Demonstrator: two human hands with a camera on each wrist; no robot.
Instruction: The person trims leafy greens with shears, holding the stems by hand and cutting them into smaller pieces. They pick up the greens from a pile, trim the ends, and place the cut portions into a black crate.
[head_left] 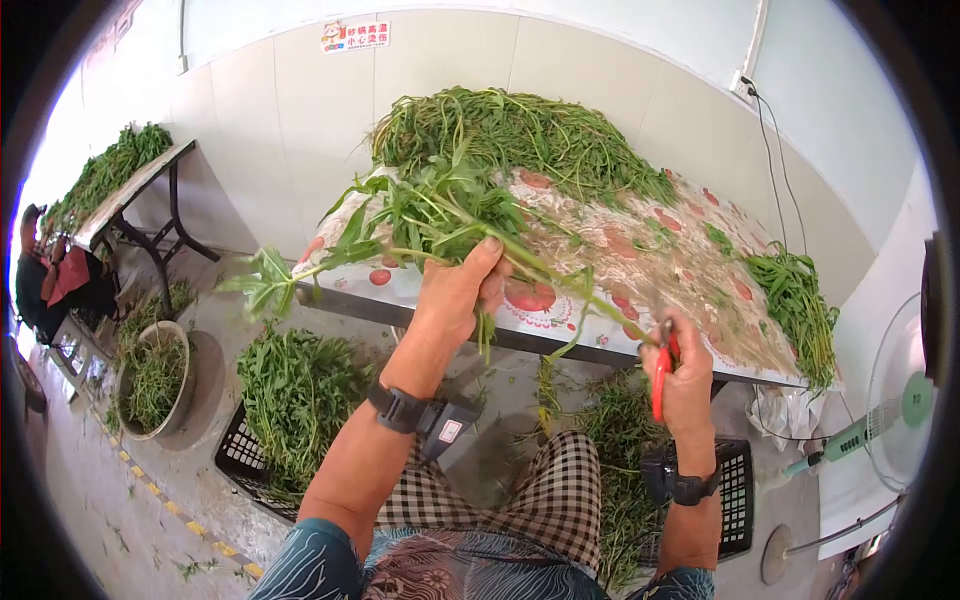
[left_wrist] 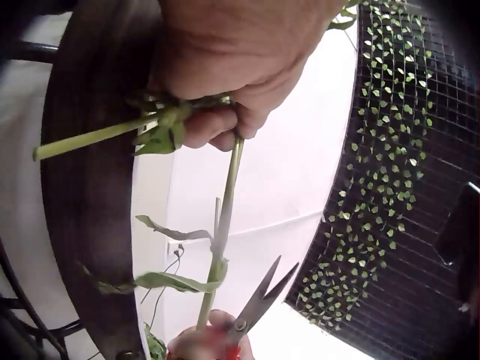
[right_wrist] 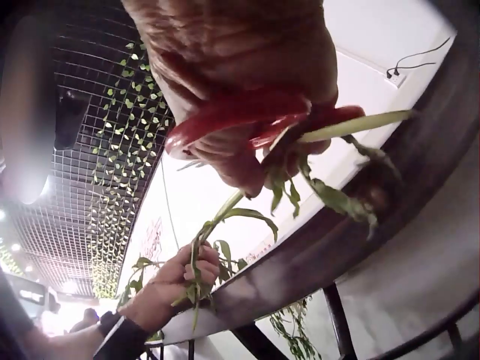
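In the head view my left hand (head_left: 455, 290) grips a bunch of leafy green stems (head_left: 430, 215) above the table's front edge. One long stem (left_wrist: 231, 176) runs from it across to my right hand (head_left: 688, 385). That hand holds red-handled scissors (head_left: 659, 388) and pinches the stem near its end. In the left wrist view the scissor blades (left_wrist: 262, 300) are spread apart and point away beside the stem. The right wrist view shows a red handle loop (right_wrist: 232, 112) around the fingers, with the stem's cut end (right_wrist: 375, 124) sticking out past them.
A heap of greens (head_left: 520, 140) lies at the table's back, and a smaller bundle (head_left: 795, 310) hangs over its right end. Black crates (head_left: 240, 445) with greens stand on the floor by my legs. A tub (head_left: 183, 405) is at left, a fan (head_left: 915, 400) at right.
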